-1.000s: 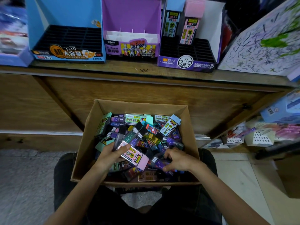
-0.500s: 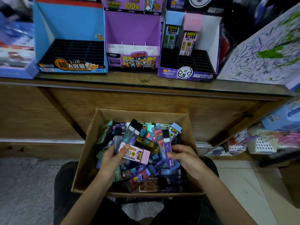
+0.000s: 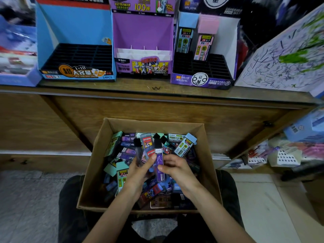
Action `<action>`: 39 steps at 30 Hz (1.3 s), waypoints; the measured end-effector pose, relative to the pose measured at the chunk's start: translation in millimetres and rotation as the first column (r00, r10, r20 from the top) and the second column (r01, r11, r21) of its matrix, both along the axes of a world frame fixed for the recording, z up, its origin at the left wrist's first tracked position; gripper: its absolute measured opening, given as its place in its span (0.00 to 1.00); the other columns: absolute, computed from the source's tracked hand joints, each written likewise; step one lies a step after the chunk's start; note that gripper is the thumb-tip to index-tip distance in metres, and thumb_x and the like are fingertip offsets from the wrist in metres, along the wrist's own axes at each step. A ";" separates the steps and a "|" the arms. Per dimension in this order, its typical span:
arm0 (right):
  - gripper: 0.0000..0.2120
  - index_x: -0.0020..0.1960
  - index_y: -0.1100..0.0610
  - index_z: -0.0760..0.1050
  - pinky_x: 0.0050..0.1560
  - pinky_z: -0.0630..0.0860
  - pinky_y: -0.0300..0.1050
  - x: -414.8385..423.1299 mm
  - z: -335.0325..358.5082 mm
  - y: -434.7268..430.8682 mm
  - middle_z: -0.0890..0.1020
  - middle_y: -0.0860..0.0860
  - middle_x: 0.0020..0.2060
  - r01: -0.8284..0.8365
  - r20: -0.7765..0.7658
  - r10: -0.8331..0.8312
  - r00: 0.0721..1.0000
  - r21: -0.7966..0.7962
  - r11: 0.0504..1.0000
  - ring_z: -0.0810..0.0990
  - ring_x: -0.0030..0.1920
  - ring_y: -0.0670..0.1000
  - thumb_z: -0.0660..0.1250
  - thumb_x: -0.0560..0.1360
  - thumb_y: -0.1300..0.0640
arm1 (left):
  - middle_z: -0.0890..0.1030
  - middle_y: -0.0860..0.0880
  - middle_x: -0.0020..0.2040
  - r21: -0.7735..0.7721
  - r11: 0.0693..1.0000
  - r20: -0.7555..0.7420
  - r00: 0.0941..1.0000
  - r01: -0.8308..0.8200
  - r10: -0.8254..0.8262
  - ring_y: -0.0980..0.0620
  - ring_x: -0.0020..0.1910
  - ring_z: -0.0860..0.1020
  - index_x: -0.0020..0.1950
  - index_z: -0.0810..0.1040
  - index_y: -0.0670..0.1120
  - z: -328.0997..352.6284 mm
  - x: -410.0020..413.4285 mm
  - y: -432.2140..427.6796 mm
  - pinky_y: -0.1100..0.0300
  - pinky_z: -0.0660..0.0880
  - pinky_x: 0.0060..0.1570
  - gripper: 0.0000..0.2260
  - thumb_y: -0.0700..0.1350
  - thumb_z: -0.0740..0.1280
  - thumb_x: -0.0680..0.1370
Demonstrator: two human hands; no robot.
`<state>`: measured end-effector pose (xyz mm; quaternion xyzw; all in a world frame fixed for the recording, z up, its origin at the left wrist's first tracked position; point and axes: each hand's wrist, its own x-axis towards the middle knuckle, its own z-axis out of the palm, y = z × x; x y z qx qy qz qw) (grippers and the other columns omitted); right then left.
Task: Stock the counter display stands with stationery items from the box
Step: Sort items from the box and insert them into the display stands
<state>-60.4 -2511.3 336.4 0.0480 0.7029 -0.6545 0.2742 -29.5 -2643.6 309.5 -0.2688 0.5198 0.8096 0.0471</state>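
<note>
A cardboard box [image 3: 98, 155] on my lap holds many small lead-refill cases in purple, green, blue and pink. My left hand [image 3: 140, 171] grips a fanned bunch of slim cases [image 3: 146, 146] over the box. My right hand [image 3: 177, 168] pinches a purple case [image 3: 159, 163] beside that bunch. On the wooden counter [image 3: 157, 88] stand three display stands: a blue one [image 3: 73, 28] with bare slots, a purple one [image 3: 142, 32] with white dividers, and a white-and-purple one [image 3: 226, 42] holding a blue-capped case [image 3: 184, 39] and a pink-capped case [image 3: 204, 44].
A scribbled white board [image 3: 287, 55] leans at the counter's right end. A blue package [image 3: 15, 53] sits at the far left. Lower shelves at right [image 3: 284, 151] hold more stationery. The floor [image 3: 26, 199] is grey tile.
My left hand dropped the pink-capped case and now holds a bunch of slim cases. Both hands rose and met over the box middle; my right hand brought the purple case there.
</note>
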 end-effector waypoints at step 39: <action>0.05 0.44 0.55 0.74 0.39 0.79 0.40 -134.6 210.6 -47.5 0.80 0.51 0.41 -0.036 -0.508 -0.059 0.859 -0.174 0.984 0.83 0.39 0.46 0.65 0.76 0.63 | 0.85 0.49 0.44 -0.277 0.959 -0.252 0.958 0.064 -0.137 0.50 0.40 0.84 0.52 0.79 0.51 134.3 -46.5 -100.6 0.66 0.77 0.32 0.20 0.51 0.74 0.62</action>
